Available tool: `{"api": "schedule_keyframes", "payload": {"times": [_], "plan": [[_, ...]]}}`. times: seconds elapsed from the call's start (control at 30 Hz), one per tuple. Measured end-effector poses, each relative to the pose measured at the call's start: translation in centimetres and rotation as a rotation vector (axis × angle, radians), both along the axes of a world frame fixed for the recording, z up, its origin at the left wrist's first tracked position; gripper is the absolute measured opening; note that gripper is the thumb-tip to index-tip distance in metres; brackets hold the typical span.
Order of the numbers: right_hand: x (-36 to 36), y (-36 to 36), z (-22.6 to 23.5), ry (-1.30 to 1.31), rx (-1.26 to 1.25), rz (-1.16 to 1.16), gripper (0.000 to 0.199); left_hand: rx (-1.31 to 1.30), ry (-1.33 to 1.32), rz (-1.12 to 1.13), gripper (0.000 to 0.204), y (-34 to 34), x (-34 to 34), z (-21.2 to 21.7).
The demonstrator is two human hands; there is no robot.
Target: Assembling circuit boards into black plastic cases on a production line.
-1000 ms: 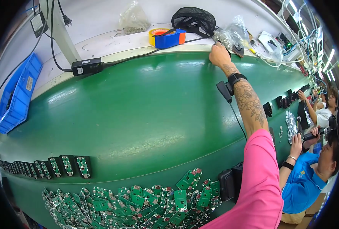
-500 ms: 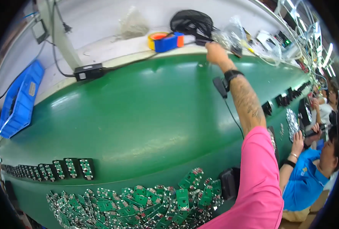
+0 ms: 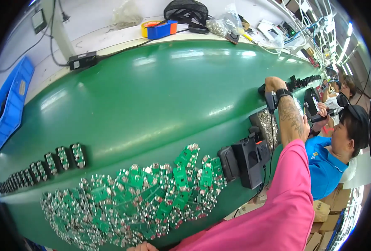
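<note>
My right hand [image 3: 274, 84] reaches to the far right of the green bench, bent down over a black plastic case [image 3: 261, 89]. Its fingers close round the case and are mostly hidden behind the hand. A dark strap with a small cabled module [image 3: 271, 101] sits on that wrist. Of my left hand [image 3: 143, 247], only some fingers show at the lower edge, beside a heap of green circuit boards [image 3: 152, 196]; what they do is cut off. Beyond my right hand runs a row of black parts [image 3: 304, 82].
Black cases holding green boards [image 3: 77, 155] stand in a row at left. Near my right forearm are a black box-shaped device [image 3: 248, 161] and a tray of small metal parts [image 3: 267, 123]. A blue bin [image 3: 10, 102] lies far left. A co-worker in blue [image 3: 325, 163] sits at right.
My right hand has left the black item by the tape dispenser at the back and come down to the right, onto a black case. The view has shifted, and left fingertips now show below.
</note>
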State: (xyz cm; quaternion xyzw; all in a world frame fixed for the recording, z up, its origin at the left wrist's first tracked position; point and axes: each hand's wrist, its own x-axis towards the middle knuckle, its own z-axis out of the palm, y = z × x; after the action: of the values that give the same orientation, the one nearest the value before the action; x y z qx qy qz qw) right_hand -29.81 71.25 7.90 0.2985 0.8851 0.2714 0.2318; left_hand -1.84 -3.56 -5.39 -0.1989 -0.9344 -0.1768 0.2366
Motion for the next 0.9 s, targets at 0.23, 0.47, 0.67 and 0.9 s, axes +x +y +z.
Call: {"api": "schedule_keyframes", "payload": {"times": [0.23, 0.47, 0.67, 0.9], "plan": [[-0.6, -16.6, 4.4, 0.214, -0.238, 0.222, 0.043, 0.085, 0.173, 0.014, 0.007, 0.1, -0.4, 0.5], [13.6, -42.3, 5.4, 0.421, -0.877, 0.683, 0.032, 0.448, 0.007, -0.013, 0.047, 1.6, -0.2, 4.9], [25.0, -53.3, -1.4, 0.296, -1.412, 0.612, 0.042, 0.414, -0.233, -0.209, 0.066, 4.9, -0.7, 6.0], [18.1, -47.1, -3.6, 0.734, -1.081, 0.730, 0.027, 0.793, -0.544, -0.119, 0.033, 2.0, 0.9, 4.3]]}}
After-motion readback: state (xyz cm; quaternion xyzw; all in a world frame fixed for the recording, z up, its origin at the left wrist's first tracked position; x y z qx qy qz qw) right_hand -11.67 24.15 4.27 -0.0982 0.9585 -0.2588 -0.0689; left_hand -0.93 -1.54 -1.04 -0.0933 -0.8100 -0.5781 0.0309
